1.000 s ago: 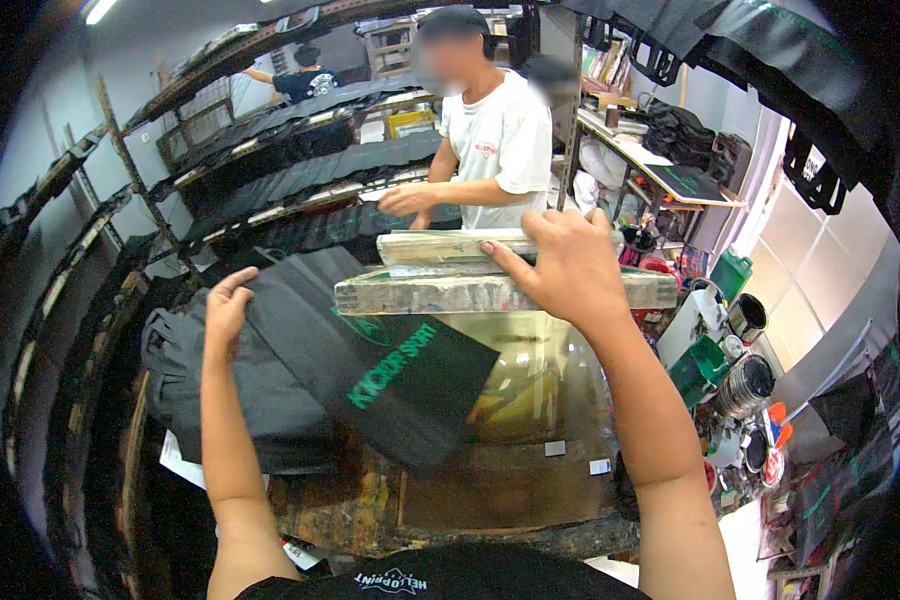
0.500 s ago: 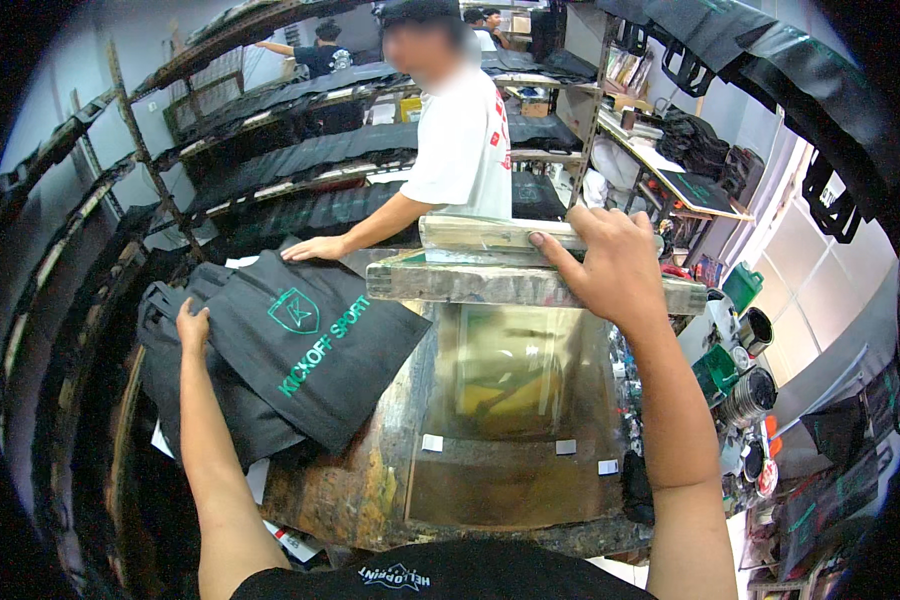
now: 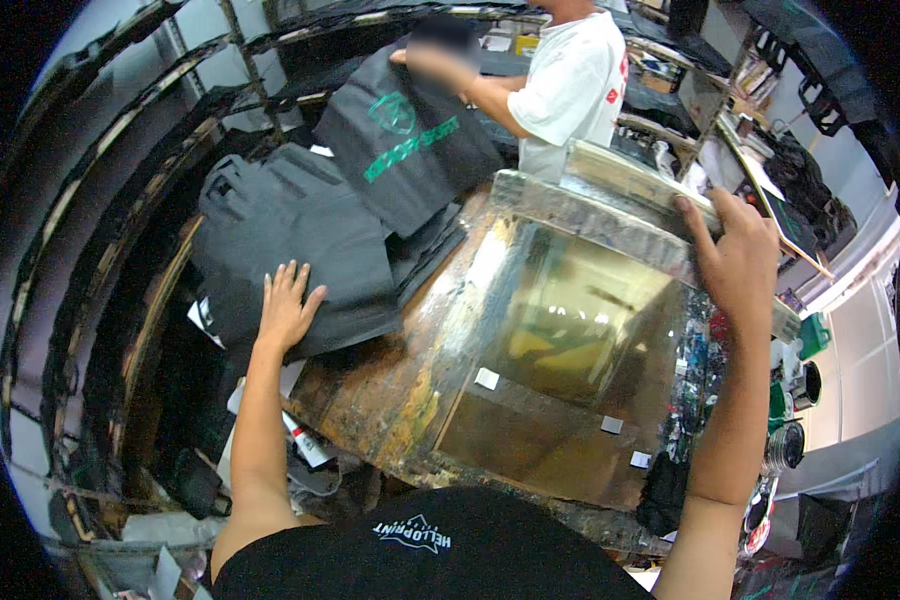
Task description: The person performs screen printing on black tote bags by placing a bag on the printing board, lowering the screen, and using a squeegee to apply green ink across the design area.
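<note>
My left hand (image 3: 288, 306) lies flat with fingers spread on a stack of black cloth bags (image 3: 290, 245) at the left of the worn wooden table (image 3: 390, 390). My right hand (image 3: 735, 255) grips the far edge of a raised metal-framed printing screen (image 3: 610, 205) above a shiny glass-like plate (image 3: 560, 350). Across the table a person in a white shirt (image 3: 570, 85) holds up a black bag with a green print (image 3: 405, 135).
Dark curved drying racks (image 3: 90, 210) rise along the left. Small white tape squares (image 3: 487, 378) mark the plate. Green containers and cans (image 3: 800, 390) stand at the right, with shelves of black goods (image 3: 780, 110) beyond. Clutter lies under the table's left edge.
The printed bag left my left hand and the other person now lifts it away. My left hand dropped flat onto the bag stack. My right hand stays on the screen frame.
</note>
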A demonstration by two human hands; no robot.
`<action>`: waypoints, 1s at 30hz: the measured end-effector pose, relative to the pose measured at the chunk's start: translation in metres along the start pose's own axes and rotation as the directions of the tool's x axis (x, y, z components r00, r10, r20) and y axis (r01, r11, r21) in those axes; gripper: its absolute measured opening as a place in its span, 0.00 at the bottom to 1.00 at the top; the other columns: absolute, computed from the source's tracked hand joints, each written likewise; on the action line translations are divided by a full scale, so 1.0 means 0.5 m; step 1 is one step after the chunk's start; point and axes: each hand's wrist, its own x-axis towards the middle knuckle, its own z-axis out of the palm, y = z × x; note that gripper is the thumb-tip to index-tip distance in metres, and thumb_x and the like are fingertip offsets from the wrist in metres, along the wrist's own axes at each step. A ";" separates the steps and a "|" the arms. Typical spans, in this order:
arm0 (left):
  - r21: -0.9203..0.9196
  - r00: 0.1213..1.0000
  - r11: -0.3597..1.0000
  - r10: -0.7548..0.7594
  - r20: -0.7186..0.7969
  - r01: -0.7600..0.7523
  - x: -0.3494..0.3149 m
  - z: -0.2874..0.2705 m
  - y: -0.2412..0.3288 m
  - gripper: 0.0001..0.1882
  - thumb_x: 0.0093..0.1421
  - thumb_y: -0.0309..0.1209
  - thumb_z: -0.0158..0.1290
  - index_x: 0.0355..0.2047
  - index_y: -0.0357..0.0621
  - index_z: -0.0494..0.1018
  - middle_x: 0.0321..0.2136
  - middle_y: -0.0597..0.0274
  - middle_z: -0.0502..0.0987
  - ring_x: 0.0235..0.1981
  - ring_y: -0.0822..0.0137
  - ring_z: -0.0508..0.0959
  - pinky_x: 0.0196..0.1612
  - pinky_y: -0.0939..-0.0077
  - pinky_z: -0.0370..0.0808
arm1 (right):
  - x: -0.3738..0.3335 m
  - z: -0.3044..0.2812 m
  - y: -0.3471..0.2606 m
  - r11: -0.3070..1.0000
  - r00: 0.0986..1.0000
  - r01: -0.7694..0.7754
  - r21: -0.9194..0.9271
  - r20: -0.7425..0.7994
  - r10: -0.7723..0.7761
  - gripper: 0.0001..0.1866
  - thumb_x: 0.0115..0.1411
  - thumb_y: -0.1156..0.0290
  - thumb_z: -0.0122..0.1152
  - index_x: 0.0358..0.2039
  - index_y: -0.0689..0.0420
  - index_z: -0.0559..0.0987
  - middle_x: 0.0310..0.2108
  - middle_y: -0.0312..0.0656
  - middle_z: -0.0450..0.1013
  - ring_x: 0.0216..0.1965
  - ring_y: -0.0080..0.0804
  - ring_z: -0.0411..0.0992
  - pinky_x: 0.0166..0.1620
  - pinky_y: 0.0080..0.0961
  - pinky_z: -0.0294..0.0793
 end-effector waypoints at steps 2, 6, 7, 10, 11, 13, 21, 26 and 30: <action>0.054 0.998 0.997 0.046 0.036 -0.048 -0.029 -0.057 0.025 0.50 0.63 0.69 0.53 0.75 0.47 0.62 0.76 0.43 0.58 0.79 0.43 0.50 0.79 0.40 0.40 | -0.001 -0.003 -0.006 1.000 0.999 -0.021 0.004 0.044 0.021 0.28 0.69 0.44 0.60 0.30 0.60 0.77 0.30 0.54 0.76 0.38 0.54 0.75 0.44 0.46 0.66; 0.131 0.984 0.976 0.167 0.067 -0.175 -0.098 -0.098 0.085 0.63 0.45 0.75 0.63 0.75 0.52 0.64 0.75 0.42 0.59 0.79 0.43 0.51 0.78 0.37 0.42 | -0.009 0.002 -0.012 1.000 1.000 0.017 -0.001 0.020 -0.017 0.28 0.69 0.44 0.59 0.30 0.60 0.77 0.29 0.54 0.76 0.37 0.54 0.75 0.43 0.45 0.65; 0.155 0.982 0.970 0.176 0.073 -0.186 -0.114 -0.091 0.091 0.66 0.41 0.76 0.66 0.74 0.53 0.64 0.75 0.43 0.59 0.78 0.43 0.52 0.78 0.37 0.43 | -0.008 0.005 -0.012 1.000 1.000 0.028 -0.001 0.012 -0.028 0.28 0.69 0.44 0.59 0.30 0.60 0.77 0.29 0.54 0.76 0.36 0.54 0.74 0.43 0.45 0.65; 0.117 0.976 0.970 0.216 -0.004 -0.214 -0.141 -0.022 0.032 0.55 0.53 0.64 0.67 0.76 0.56 0.62 0.76 0.45 0.58 0.77 0.40 0.53 0.77 0.33 0.46 | 0.004 0.004 -0.010 1.000 1.000 0.020 0.003 0.007 -0.020 0.28 0.70 0.44 0.59 0.30 0.60 0.77 0.28 0.54 0.75 0.36 0.54 0.74 0.42 0.46 0.65; 0.091 0.972 0.969 0.232 -0.041 -0.228 -0.145 -0.008 0.025 0.53 0.55 0.62 0.67 0.76 0.56 0.61 0.76 0.45 0.57 0.77 0.39 0.53 0.76 0.32 0.46 | 0.008 0.004 -0.013 1.000 1.000 0.020 0.003 0.016 -0.020 0.28 0.70 0.44 0.59 0.30 0.60 0.77 0.28 0.54 0.75 0.35 0.55 0.74 0.42 0.46 0.65; 0.135 0.969 0.962 0.245 -0.034 -0.239 -0.156 0.019 0.013 0.49 0.59 0.57 0.65 0.76 0.57 0.60 0.76 0.47 0.57 0.77 0.38 0.53 0.75 0.30 0.48 | 0.007 0.004 -0.017 1.000 1.000 0.013 -0.004 0.024 -0.013 0.28 0.70 0.44 0.58 0.30 0.61 0.77 0.28 0.54 0.75 0.35 0.55 0.74 0.42 0.46 0.65; 0.238 0.973 0.954 0.210 -0.094 -0.183 -0.127 0.027 0.091 0.49 0.54 0.35 0.70 0.76 0.60 0.60 0.75 0.53 0.59 0.75 0.41 0.57 0.76 0.34 0.51 | -0.013 -0.005 -0.016 1.000 0.999 -0.010 -0.002 0.040 0.010 0.30 0.68 0.40 0.59 0.33 0.60 0.80 0.31 0.53 0.79 0.38 0.53 0.77 0.46 0.48 0.67; 0.013 0.950 0.980 0.195 -0.242 -0.198 -0.080 -0.005 0.100 0.43 0.58 0.21 0.58 0.74 0.58 0.64 0.70 0.55 0.70 0.72 0.40 0.64 0.76 0.39 0.55 | -0.004 -0.006 -0.017 0.999 0.999 -0.024 0.025 0.041 0.022 0.32 0.68 0.38 0.58 0.29 0.59 0.79 0.30 0.51 0.79 0.37 0.53 0.78 0.46 0.49 0.67; 0.000 0.923 0.945 0.319 -0.217 -0.327 -0.046 -0.121 0.236 0.40 0.58 0.21 0.57 0.73 0.55 0.65 0.69 0.51 0.70 0.69 0.38 0.68 0.73 0.40 0.62 | 0.035 -0.004 0.004 0.999 0.998 -0.053 0.009 0.040 0.052 0.35 0.68 0.34 0.54 0.29 0.59 0.80 0.30 0.53 0.80 0.38 0.55 0.79 0.52 0.51 0.70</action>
